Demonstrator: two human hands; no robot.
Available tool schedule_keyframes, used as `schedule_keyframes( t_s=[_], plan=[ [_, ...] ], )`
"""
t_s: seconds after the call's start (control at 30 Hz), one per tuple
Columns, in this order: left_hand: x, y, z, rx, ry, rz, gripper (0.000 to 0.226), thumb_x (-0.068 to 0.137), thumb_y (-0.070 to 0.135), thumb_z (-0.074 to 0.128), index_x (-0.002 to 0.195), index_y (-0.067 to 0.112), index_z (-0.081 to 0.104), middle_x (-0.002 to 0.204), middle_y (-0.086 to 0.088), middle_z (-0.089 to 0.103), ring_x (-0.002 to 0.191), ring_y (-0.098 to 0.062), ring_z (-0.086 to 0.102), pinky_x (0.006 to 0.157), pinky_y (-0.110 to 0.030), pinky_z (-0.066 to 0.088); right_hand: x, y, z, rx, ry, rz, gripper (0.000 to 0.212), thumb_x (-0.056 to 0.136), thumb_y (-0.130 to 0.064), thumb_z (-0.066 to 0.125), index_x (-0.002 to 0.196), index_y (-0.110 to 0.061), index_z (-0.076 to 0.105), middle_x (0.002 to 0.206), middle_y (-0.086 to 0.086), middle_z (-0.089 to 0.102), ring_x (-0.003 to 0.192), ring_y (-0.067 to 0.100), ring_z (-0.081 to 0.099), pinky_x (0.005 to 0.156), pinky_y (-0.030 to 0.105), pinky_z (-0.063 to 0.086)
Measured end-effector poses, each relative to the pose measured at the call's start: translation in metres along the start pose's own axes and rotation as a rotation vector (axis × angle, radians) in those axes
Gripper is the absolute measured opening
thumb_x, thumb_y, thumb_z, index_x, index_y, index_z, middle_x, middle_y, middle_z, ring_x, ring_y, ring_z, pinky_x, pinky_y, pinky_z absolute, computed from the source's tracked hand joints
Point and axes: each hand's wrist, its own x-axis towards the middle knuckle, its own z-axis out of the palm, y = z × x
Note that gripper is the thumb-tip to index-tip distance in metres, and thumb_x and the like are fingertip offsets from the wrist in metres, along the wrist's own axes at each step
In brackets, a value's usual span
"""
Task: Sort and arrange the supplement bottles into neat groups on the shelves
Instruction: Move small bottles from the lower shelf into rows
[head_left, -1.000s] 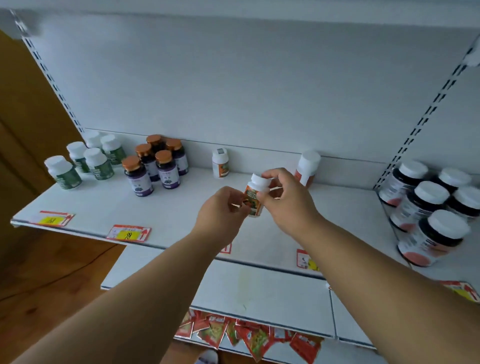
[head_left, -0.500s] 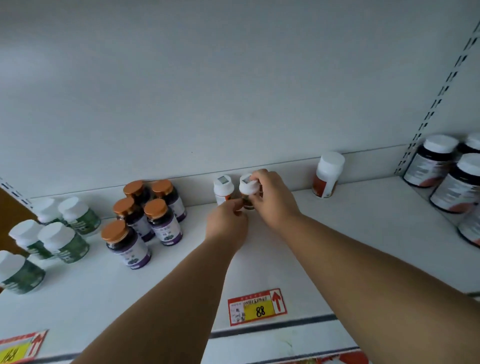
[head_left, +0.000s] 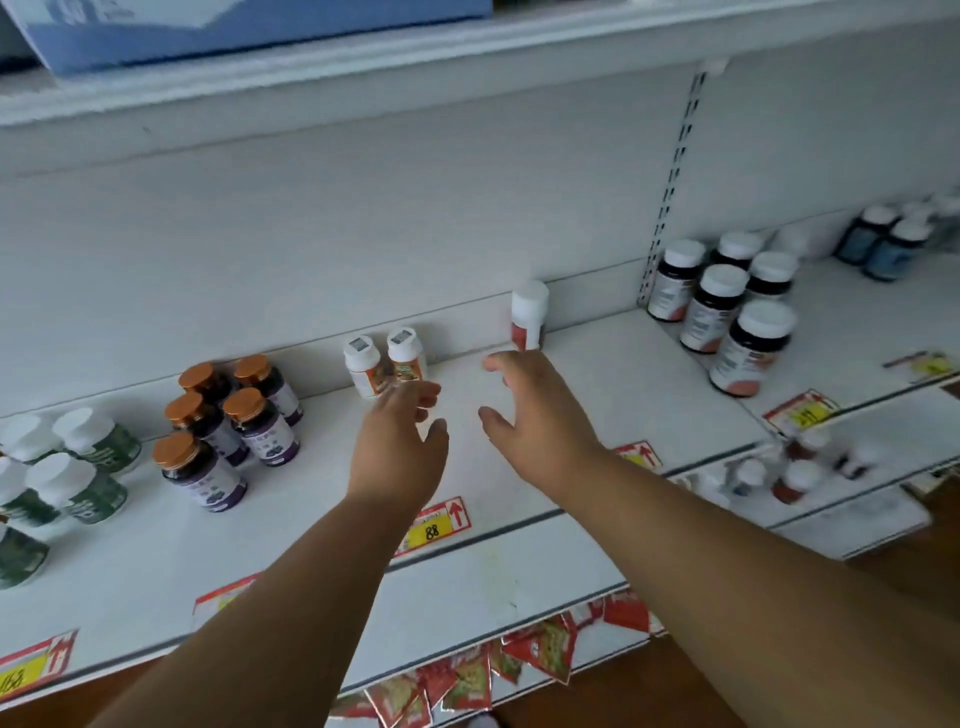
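We saw both hands hovering over the white shelf (head_left: 597, 364), and neither held anything. The left hand (head_left: 400, 441) was spread wide, fingers straight, its fingertips just in front of the two small white-capped bottles. The right hand (head_left: 535, 410) was wide too, thumb and fingers splayed apart, just short of the taller white bottle (head_left: 529, 314) with the red band that stood alone against the back wall.

The two small bottles sat side by side, upright and touching or nearly so: the left one (head_left: 363, 364) and the right one (head_left: 406, 356), each with an orange label (the print was too blurred for us to read) and a grey square on its cap.

To the left stood five purple-labelled bottles with copper caps (head_left: 228, 421) in a tight cluster, and beyond them the green-labelled bottles with white caps (head_left: 78, 462). On the next bay to the right, dark bottles with white caps (head_left: 727, 306) were grouped near the upright rail, with blue bottles (head_left: 883, 244) farther back.

On the shelf edge we could read one price tag (head_left: 436, 522): a yellow patch marked "88" beside a red arrow. The other tags were unreadable to us.
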Motion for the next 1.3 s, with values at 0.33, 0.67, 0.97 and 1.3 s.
schedule_keyframes(
  t_s=[0.33, 0.67, 0.97, 1.3],
  plan=[
    [-0.136, 0.147, 0.108, -0.075, -0.025, 0.33, 0.033, 0.085, 0.008, 0.069, 0.116, 0.019, 0.065, 0.103, 0.009, 0.06, 0.096, -0.013, 0.059, 0.087, -0.034, 0.052, -0.166, 0.109, -0.157, 0.01, 0.114, 0.037, 0.041, 0.088, -0.015, 0.066, 0.127, -0.018, 0.055, 0.125, 0.001, 0.05, 0.109, 0.016, 0.054, 0.089, 0.021, 0.041],
    [-0.184, 0.169, 0.266, 0.009, -0.312, 0.26, 0.034, 0.09, 0.018, 0.067, 0.122, 0.026, 0.062, 0.112, 0.011, 0.061, 0.099, -0.006, 0.054, 0.086, -0.025, 0.05, -0.242, 0.258, -0.156, 0.024, 0.101, 0.324, 0.034, 0.09, -0.021, 0.065, 0.124, -0.022, 0.056, 0.122, -0.003, 0.052, 0.107, 0.015, 0.056, 0.086, 0.027, 0.048],
    [-0.134, 0.057, 0.475, 0.114, -0.524, 0.066, 0.037, 0.093, 0.02, 0.064, 0.127, 0.03, 0.056, 0.118, 0.014, 0.062, 0.101, -0.004, 0.057, 0.086, -0.02, 0.046, -0.227, 0.452, 0.005, 0.124, 0.062, 0.607, 0.037, 0.092, -0.027, 0.066, 0.127, -0.027, 0.053, 0.126, -0.005, 0.056, 0.111, 0.008, 0.056, 0.088, 0.016, 0.045],
    [-0.054, -0.019, 0.589, 0.195, -0.359, 0.069, 0.052, 0.093, 0.017, 0.065, 0.139, 0.028, 0.044, 0.137, -0.001, 0.052, 0.11, -0.016, 0.06, 0.088, -0.023, 0.049, -0.174, 0.534, 0.139, 0.337, 0.013, 0.645, 0.043, 0.099, -0.024, 0.054, 0.141, -0.023, 0.045, 0.143, -0.003, 0.053, 0.13, 0.014, 0.051, 0.107, 0.025, 0.039]
  ],
)
